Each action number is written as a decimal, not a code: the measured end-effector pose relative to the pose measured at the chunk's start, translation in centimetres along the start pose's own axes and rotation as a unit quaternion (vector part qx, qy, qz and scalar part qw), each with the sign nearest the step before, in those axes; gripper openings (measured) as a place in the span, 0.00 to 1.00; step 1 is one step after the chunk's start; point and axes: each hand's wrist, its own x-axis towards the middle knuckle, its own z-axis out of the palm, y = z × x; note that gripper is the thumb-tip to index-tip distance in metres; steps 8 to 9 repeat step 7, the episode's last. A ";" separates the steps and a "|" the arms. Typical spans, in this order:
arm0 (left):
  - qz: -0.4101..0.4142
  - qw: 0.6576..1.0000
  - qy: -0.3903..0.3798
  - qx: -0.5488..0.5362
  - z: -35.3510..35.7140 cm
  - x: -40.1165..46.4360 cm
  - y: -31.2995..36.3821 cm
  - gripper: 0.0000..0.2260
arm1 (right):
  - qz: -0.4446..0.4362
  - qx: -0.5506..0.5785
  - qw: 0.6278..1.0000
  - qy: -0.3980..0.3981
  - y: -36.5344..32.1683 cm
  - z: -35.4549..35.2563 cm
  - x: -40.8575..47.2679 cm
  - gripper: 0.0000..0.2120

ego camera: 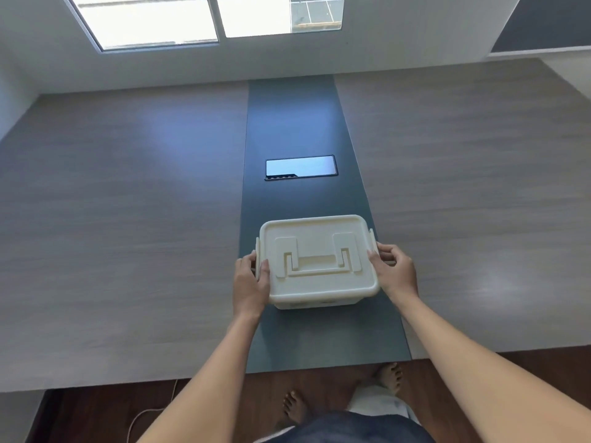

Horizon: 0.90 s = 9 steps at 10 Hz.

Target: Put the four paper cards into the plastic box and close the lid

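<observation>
A cream plastic box point(316, 300) stands on the dark centre strip of the table, near the front edge. Its lid point(319, 231) lies flat on top, with a carry handle folded down in the middle. My left hand point(251, 281) grips the box's left side, thumb on the lid's edge by the left latch. On the right side, my right hand point(395, 266) holds the box with its fingers on the right latch point(371, 236). No paper cards are in sight; the inside of the box is hidden by the lid.
A glossy black rectangular panel point(300, 167) sits flush in the dark strip point(297, 116) behind the box. Pale wood-grain table point(128, 203) surface spreads to both sides. The table's front edge lies just below the box, with floor, a thin cable point(140, 417) and bare feet beneath.
</observation>
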 end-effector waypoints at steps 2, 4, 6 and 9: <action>-0.034 0.999 -0.012 -0.032 0.9 4.9 0.9 0.12 | 0.011 -0.017 0.999 -0.029 -1.8 0.8 4.4 0.12; -0.040 0.998 -0.048 -0.026 0.9 9.2 2.2 0.11 | 0.044 -0.048 0.997 -0.049 -4.5 1.7 8.9 0.15; -0.049 0.996 -0.079 -0.001 0.4 11.0 3.1 0.15 | 0.026 -0.102 0.991 -0.081 -5.7 1.8 10.7 0.16; -0.043 0.996 -0.064 -0.043 0.2 9.8 3.2 0.15 | -0.029 -0.142 0.986 -0.087 -5.4 1.5 9.2 0.18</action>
